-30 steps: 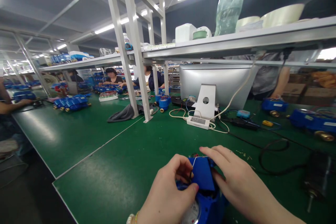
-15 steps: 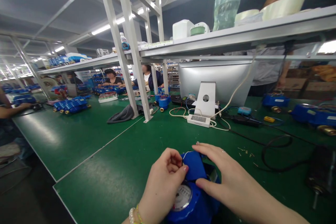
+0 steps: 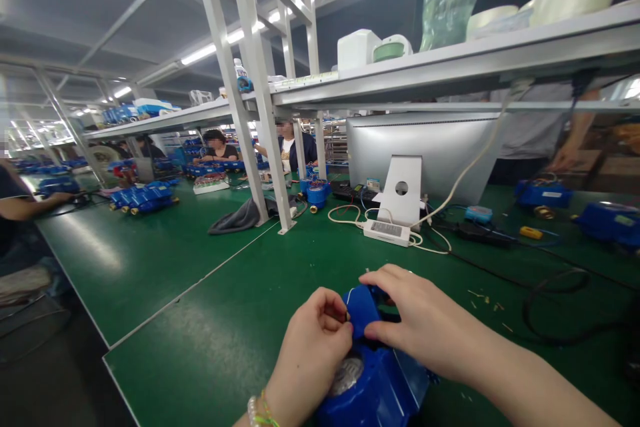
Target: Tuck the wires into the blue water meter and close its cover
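- The blue water meter sits on the green counter at the bottom middle of the view, its round dial facing up and partly covered.
- The meter's blue lid stands raised over the far side of the dial.
- The left hand is curled shut at the meter's left side, thumb and forefinger pinched together against the lid's left edge. A beaded bracelet circles its wrist.
- The right hand comes over the meter from the right and grips the lid, with the thumb on its near face and the fingers arched over its top.
- Beyond the meter, a white power adapter with looped cords lies at the foot of a silver monitor, seen from the back.
- To the right of the meter, a black cable coils on the counter, and small offcuts are scattered near it.
- Far beyond the meter and to the left, a grey cloth lies beside a white frame post.
- More blue meters stand well off to the left of it, where other people sit working.
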`<state>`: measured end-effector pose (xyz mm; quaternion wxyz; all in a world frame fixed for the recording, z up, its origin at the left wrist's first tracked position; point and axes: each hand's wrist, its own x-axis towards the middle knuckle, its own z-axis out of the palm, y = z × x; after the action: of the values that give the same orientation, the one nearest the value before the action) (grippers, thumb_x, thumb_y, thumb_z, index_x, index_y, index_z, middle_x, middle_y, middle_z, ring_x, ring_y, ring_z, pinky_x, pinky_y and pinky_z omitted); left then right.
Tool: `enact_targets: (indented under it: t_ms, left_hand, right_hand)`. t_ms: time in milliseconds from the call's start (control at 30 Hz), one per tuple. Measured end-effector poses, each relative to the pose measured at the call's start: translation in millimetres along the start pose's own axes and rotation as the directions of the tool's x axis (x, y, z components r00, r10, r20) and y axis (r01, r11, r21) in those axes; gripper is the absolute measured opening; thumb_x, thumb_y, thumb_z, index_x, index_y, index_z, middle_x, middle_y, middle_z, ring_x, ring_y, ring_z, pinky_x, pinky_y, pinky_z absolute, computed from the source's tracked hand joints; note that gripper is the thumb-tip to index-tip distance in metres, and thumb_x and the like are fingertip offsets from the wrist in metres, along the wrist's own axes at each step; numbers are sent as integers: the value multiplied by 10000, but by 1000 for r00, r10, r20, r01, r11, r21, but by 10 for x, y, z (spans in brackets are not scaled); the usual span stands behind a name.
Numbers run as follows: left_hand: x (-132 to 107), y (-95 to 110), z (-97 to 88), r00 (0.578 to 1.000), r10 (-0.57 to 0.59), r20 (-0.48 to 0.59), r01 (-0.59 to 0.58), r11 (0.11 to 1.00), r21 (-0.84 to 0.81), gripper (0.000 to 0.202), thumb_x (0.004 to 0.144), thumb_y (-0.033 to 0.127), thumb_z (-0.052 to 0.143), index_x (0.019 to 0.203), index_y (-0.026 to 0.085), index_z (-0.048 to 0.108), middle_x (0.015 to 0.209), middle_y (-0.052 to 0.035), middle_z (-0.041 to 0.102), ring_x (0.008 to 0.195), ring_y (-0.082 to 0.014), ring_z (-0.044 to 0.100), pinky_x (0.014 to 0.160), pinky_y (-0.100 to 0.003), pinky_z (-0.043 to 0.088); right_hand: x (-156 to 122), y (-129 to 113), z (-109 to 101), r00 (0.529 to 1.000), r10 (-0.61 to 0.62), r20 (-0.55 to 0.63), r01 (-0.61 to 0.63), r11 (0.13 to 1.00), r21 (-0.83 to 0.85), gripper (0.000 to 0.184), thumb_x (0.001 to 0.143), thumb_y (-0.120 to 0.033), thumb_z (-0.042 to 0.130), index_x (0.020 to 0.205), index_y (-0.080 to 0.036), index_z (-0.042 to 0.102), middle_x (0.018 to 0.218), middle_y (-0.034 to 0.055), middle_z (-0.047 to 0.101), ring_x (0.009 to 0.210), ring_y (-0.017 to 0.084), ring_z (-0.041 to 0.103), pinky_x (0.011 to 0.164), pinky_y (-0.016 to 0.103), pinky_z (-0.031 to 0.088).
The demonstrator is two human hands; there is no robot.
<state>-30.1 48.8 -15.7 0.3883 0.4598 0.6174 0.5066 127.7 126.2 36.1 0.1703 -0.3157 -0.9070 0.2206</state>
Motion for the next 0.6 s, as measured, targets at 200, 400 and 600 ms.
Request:
enact_targets:
  t_ms: [200,400,600]
  left_hand:
    - [18,-25,13,999,-7,-44,9,999,47,133,634,74,522,705,171,466,518,73,470,470,-70,430,454,-182,298]
    - [44,19,28,1000,-10,7,10,998,58,168,632,20,522,702,164,470,511,80,458,459,-64,416,432,-177,279]
    - [112,70,41,996,-29,89,25,999,45,207,683,-50,552,714,142,482,506,104,427,417,-47,373,393,-158,254]
  right_hand:
    - [12,-77,-8,999,32,15,-30,994,-107,483,689,-279,753,1127,-247,552,998,7,518,905,197,503,825,355,437]
    - [27,-58,-48,1000,17,20,-13,985,-173,491,707,-274,740,1154,-248,538,1060,15,519,945,207,518,871,356,432]
    - [51,-14,-102,997,5,76,12,974,-226,477,718,-285,730,1152,-224,543,1069,45,529,955,244,530,843,389,460]
